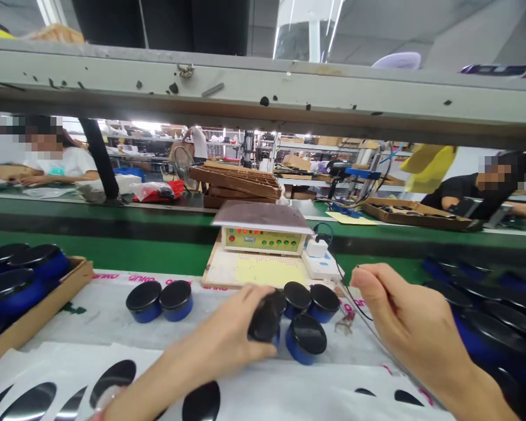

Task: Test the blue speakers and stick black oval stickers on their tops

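Observation:
My left hand [239, 330] is closed around a round blue case with a glossy black top [263, 318], which it tilts; the hand is slightly blurred. Close beside it, three similar blue cases [305, 339] stand on the white-covered bench, and part of another shows behind the held one. A pair of blue cases [176, 301] stands farther left. My right hand [409, 321] hovers at the right with fingers curled closed; whatever they hold, if anything, is hidden. Below my left forearm lie white sheets with black oval pieces [201, 402].
A cardboard tray [38, 310] of blue cases borders the left; many more cases [495, 321] crowd the right. A control box with red digits [263, 238] and a white power strip [322, 263] stand ahead. A shelf beam [263, 88] crosses above. Other people work beyond.

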`<state>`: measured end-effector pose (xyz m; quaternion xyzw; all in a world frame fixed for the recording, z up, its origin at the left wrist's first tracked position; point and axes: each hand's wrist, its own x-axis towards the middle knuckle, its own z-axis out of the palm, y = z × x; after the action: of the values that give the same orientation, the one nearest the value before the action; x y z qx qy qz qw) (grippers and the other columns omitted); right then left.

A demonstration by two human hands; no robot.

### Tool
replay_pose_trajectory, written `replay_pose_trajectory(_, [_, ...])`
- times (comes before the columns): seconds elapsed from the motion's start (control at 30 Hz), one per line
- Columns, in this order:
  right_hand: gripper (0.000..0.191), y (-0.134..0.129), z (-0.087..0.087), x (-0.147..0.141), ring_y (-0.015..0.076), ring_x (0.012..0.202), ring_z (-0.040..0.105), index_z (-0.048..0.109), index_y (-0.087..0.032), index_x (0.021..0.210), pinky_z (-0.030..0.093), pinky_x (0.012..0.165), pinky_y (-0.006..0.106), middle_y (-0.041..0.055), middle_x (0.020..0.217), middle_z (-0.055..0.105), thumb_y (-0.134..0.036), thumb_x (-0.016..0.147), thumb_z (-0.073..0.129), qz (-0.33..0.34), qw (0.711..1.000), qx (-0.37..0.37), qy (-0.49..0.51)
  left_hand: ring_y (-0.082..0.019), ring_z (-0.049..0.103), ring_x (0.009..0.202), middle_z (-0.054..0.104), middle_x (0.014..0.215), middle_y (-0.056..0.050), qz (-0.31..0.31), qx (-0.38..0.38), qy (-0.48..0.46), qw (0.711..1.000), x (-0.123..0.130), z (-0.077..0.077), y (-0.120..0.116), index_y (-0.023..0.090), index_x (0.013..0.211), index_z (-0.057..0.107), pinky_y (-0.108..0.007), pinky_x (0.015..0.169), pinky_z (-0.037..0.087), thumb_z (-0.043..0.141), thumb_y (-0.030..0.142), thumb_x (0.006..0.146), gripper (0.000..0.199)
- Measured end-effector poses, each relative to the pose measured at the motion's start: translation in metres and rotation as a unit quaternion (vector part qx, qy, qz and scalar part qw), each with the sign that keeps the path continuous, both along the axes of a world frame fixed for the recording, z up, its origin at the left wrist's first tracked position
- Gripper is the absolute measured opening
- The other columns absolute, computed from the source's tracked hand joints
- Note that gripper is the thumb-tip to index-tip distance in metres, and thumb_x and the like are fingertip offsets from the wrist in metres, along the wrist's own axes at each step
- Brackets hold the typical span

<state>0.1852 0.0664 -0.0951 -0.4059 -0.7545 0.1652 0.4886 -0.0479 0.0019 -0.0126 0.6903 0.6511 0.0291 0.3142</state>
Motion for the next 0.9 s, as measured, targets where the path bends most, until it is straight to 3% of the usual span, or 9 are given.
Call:
replay_pose_trajectory(0.13, [0.029,-0.001,0.004,0.001,0.0085,0.034,0.032,0.033,-0.024,0.069,0.026,0.037,0.023,-0.0087,0.049,0.030,-0.023,0.098,0.030,0.029,0.999,-0.032,0.025,-0.029,0.041,0.120,0.052,0.126,-0.005,-0.025,-0.072,-0.056,0.995,0.010,-0.029,-0.017,0.031,0.129,0.046,-0.043,0.101,0.036,0.071,0.021,0.071,0.064])
replay_pose_trajectory(0.27, [0.029,-0.003,0.003,-0.002,0.0104,0.038,0.032,0.028,-0.025,0.070,0.025,0.040,0.024,-0.0083,0.050,0.032,-0.028,0.099,0.027,0.049,0.994,-0.095,0.030,-0.032,0.034,0.125,0.048,0.132,-0.005,-0.048,-0.085,-0.030,0.995,0.007,-0.036,-0.017,0.031,0.128,0.049,-0.049,0.106,0.031,0.072,0.023,0.070,0.063])
replay_pose_trajectory(0.37, [0.029,-0.003,0.002,-0.005,0.0109,0.040,0.030,0.027,-0.025,0.071,0.024,0.041,0.024,-0.0090,0.050,0.031,-0.036,0.097,0.032,0.058,0.987,-0.147,0.020,-0.027,0.029,0.133,0.037,0.142,-0.006,-0.016,-0.052,-0.047,0.997,-0.006,-0.043,-0.008,0.030,0.131,0.045,-0.050,0.111,0.024,0.055,0.027,0.084,0.048])
replay_pose_trajectory(0.47, [0.029,-0.001,-0.004,-0.016,0.0101,0.043,0.030,0.025,-0.025,0.072,0.025,0.045,0.023,-0.0087,0.055,0.035,-0.036,0.092,0.042,0.069,0.981,-0.180,-0.009,-0.024,0.018,0.140,0.022,0.151,-0.007,0.013,0.002,-0.085,0.996,-0.022,-0.063,0.000,0.027,0.139,0.034,-0.049,0.114,0.018,0.046,0.012,0.083,0.060])
replay_pose_trajectory(0.53, [0.021,-0.001,-0.012,-0.028,0.0107,0.047,0.036,0.030,-0.024,0.076,0.028,0.048,0.024,-0.0066,0.062,0.042,-0.031,0.090,0.045,0.107,0.972,-0.203,-0.040,-0.024,0.021,0.139,0.025,0.151,-0.008,-0.002,0.011,-0.099,0.995,-0.030,-0.078,0.001,0.026,0.141,0.032,-0.048,0.114,0.019,0.050,0.007,0.078,0.068])
replay_pose_trajectory(0.6, [0.009,-0.003,-0.021,-0.043,0.0126,0.054,0.044,0.038,-0.022,0.085,0.032,0.052,0.024,-0.0034,0.069,0.049,-0.026,0.089,0.045,0.160,0.960,-0.222,-0.060,-0.022,0.032,0.135,0.038,0.144,-0.007,-0.011,0.020,-0.094,0.995,-0.034,-0.088,0.002,0.025,0.137,0.038,-0.045,0.114,0.023,0.051,0.006,0.077,0.064])
replay_pose_trajectory(0.67, [0.011,-0.008,-0.028,-0.057,0.0155,0.064,0.051,0.043,-0.020,0.096,0.037,0.057,0.026,-0.0002,0.076,0.053,-0.025,0.087,0.048,0.203,0.950,-0.228,-0.060,-0.021,0.040,0.129,0.046,0.136,-0.006,-0.002,0.042,-0.080,0.996,-0.033,-0.089,0.003,0.025,0.134,0.042,-0.043,0.112,0.028,0.054,0.008,0.078,0.060])
replay_pose_trajectory(0.8, [0.032,-0.017,-0.035,-0.073,0.0201,0.087,0.055,0.043,-0.016,0.115,0.043,0.075,0.031,0.0069,0.093,0.056,-0.026,0.086,0.051,0.256,0.940,-0.226,-0.017,-0.020,0.048,0.116,0.049,0.120,-0.007,0.034,0.096,-0.050,0.994,-0.027,-0.078,0.006,0.025,0.124,0.050,-0.041,0.105,0.037,0.054,0.018,0.084,0.041])
replay_pose_trajectory(0.9, [0.039,-0.019,-0.039,-0.075,0.0195,0.087,0.055,0.039,-0.015,0.124,0.044,0.077,0.031,0.0063,0.092,0.055,-0.027,0.088,0.049,0.290,0.923,-0.251,0.004,-0.019,0.049,0.115,0.047,0.118,-0.007,0.025,0.105,-0.046,0.993,-0.027,-0.072,0.006,0.024,0.121,0.051,-0.040,0.104,0.038,0.052,0.016,0.084,0.038])
